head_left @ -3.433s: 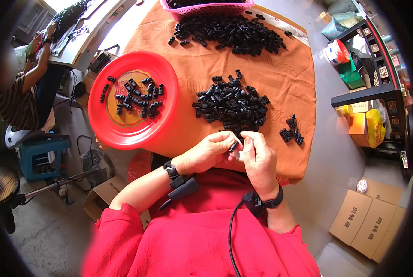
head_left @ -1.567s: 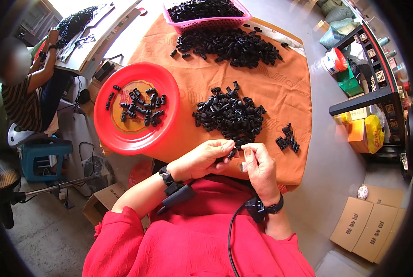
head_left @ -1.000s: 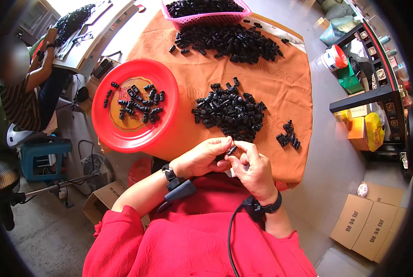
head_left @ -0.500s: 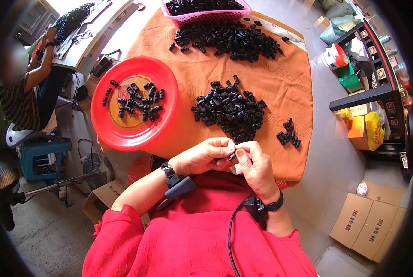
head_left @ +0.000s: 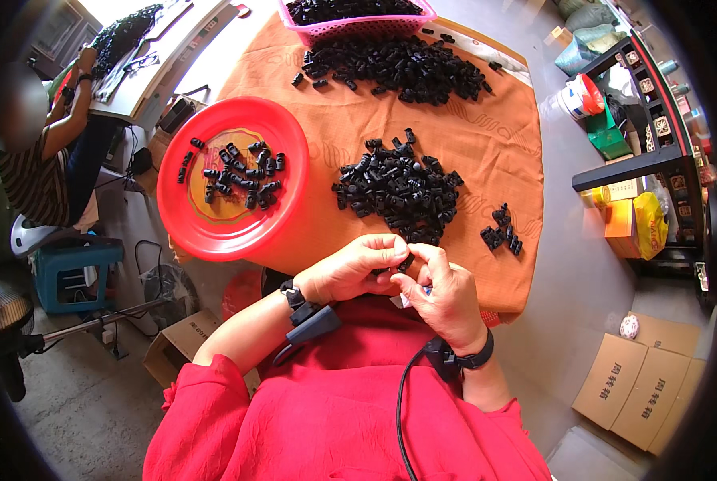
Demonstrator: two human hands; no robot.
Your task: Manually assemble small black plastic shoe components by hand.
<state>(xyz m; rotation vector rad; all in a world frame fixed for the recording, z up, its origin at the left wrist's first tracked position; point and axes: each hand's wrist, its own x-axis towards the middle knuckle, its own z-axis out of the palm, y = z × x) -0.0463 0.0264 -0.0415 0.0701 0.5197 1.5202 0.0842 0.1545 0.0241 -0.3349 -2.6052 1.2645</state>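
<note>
Meanwhile, little has shifted over the last few seconds: both hands have stayed together at the near edge of the orange-covered table [head_left: 470,152], just below the centre of the frame, and only the finger positions have changed slightly from one picture to the next. That suggests the same small piece is still being worked between the fingers rather than set down or swapped for another. The left hand [head_left: 357,266] is curled, its fingertips pinching a small black plastic part [head_left: 406,262], and the right hand [head_left: 442,290] meets it from the other side, thumb and forefinger closed on the same part; how much of the piece each hand actually grips is hidden by the fingers. The part sits right between the two hands, touching both, just below the loose pile of black parts [head_left: 402,188] in the middle of the cloth. A small cluster of black pieces [head_left: 501,236] lies to the right of that pile, near the right hand. The red round tray [head_left: 182,224], left of centre, holds a scattering of the same parts, well apart from the hands. A larger heap [head_left: 398,66] and a pink basket [head_left: 350,29] lie at the top of the frame. Another person sits at the upper left, at a separate table.
</note>
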